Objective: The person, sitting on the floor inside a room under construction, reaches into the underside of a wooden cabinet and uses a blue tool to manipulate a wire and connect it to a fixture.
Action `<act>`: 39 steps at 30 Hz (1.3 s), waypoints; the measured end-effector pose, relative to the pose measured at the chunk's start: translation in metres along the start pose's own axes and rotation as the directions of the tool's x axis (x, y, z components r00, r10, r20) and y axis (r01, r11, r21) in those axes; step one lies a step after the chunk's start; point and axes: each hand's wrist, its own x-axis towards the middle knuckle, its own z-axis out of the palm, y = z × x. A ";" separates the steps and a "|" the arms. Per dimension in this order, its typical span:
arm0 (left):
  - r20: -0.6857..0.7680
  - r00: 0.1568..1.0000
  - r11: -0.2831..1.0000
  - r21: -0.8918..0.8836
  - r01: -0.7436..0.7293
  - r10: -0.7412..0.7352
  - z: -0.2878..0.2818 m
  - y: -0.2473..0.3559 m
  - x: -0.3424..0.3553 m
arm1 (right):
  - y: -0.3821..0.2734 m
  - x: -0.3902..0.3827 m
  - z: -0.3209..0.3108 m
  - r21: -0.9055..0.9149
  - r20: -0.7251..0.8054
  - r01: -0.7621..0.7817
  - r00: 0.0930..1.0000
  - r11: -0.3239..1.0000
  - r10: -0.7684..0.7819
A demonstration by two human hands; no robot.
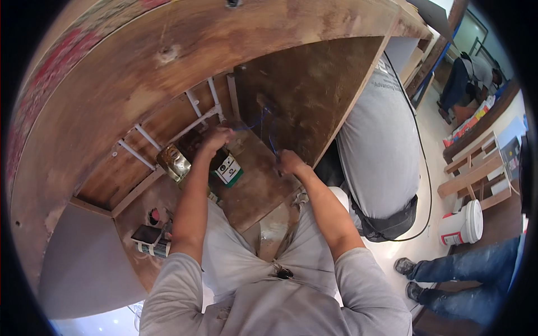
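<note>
Inside a wooden cabinet-like space, my left hand (219, 138) is closed with its fingers pinched on a thin blue wire (249, 127). The wire comes from a spot on the brown side panel (314, 84). To the right and nearer to me, my right hand (290, 162) is closed around the other blue strand (272, 143), which runs down into its fingers. Something small and dark shows at those fingers, too unclear to name. Below my left hand stands a green and white box (228, 169). A shiny gold-coloured metal can (175, 163) sits left of my left forearm.
White pipes (147, 136) line the back wall. A black-topped box (148, 235) lies at left. Grey printed cloth (381, 145), seemingly a person's shirt, bulks beyond the panel, beside a black cable (427, 168). At right are a white bucket (460, 222), a wooden frame (473, 173) and a person's jeans-clad legs (465, 269).
</note>
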 end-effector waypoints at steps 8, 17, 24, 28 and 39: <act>0.073 0.997 0.994 0.107 0.024 -0.032 0.052 0.005 -0.011 | -0.059 0.004 -0.025 0.832 -0.042 -0.044 0.989 0.553 0.142; 0.060 0.986 0.780 0.605 -0.161 0.156 0.060 -0.005 -0.007 | -0.037 0.022 -0.016 0.715 0.206 -0.135 0.978 0.686 -0.021; -0.014 0.869 0.552 0.778 -0.301 0.495 0.087 0.060 0.014 | -0.037 0.031 -0.006 0.247 0.125 0.011 0.991 0.969 -0.043; 0.105 0.959 0.710 0.652 -0.267 0.264 0.087 0.067 0.085 | -0.084 0.020 -0.048 0.350 0.057 -0.084 0.996 0.933 0.068; 0.233 0.931 0.928 0.311 0.203 -0.281 0.079 0.013 0.111 | -0.071 0.011 -0.030 0.209 0.169 -0.038 0.986 0.977 0.002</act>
